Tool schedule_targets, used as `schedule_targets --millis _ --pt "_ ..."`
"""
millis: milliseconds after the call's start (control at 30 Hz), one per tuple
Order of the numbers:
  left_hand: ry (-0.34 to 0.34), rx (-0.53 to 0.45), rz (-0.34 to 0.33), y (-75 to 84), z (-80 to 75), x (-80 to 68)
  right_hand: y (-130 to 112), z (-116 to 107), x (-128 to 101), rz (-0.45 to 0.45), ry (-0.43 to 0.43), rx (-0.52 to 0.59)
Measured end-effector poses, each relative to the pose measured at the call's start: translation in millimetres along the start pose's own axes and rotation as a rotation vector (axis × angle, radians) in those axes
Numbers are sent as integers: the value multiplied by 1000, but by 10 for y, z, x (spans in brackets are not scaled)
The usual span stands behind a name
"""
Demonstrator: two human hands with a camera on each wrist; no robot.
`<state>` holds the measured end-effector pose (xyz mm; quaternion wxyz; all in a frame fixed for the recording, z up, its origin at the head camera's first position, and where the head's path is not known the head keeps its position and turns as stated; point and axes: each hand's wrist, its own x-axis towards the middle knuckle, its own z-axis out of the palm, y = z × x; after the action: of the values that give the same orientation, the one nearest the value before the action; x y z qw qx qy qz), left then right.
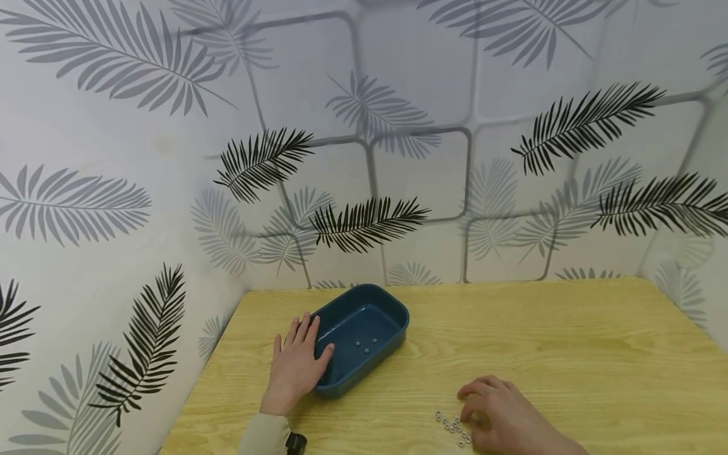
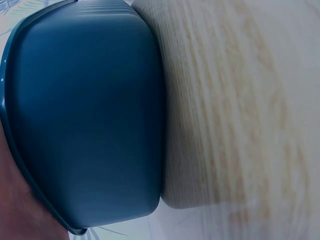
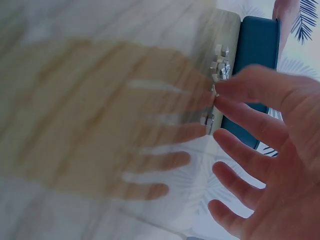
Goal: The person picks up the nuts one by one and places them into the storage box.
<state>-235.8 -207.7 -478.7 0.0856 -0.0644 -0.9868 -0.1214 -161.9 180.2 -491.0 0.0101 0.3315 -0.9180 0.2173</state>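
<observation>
A dark blue rectangular tray (image 1: pixel 359 380) stands on the table at left of centre, with 3 small metal nuts (image 1: pixel 366 350) on its floor. My left hand (image 1: pixel 297 363) rests on the tray's left end, fingers fairly straight along the rim and thumb over the inside; the left wrist view shows the tray's outer wall (image 2: pixel 90 120) close up. Several more nuts (image 1: pixel 453 426) lie loose on the table at front right. Over their right side is my right hand (image 1: pixel 506 414). Its thumb and index fingertip pinch at a nut (image 3: pixel 216 90), largely hidden between them, while the other fingers spread apart.
The light wood table (image 1: pixel 546 341) has a glossy top that mirrors the right hand in the right wrist view. Behind it and to the left rises a white wall (image 1: pixel 421 253) with leaf patterns. A dark band (image 1: pixel 296 443) shows at the left wrist.
</observation>
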Motion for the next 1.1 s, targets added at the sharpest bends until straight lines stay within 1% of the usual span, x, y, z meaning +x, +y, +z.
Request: schedule_targets --millis 200,467,667,967,1100 --pt "0 1 -4 2 -10 1 7 -9 -10 16 -37 35" --pt "-7 -8 -3 -5 8 2 3 24 7 4 -23 43" --pt "19 -7 8 0 13 -3 -21 26 21 -33 8 3" --pt "27 -9 12 7 9 -19 -42 42 39 -11 -8 -7" --pt "22 -3 8 9 8 -19 -54 56 41 -24 7 -42"
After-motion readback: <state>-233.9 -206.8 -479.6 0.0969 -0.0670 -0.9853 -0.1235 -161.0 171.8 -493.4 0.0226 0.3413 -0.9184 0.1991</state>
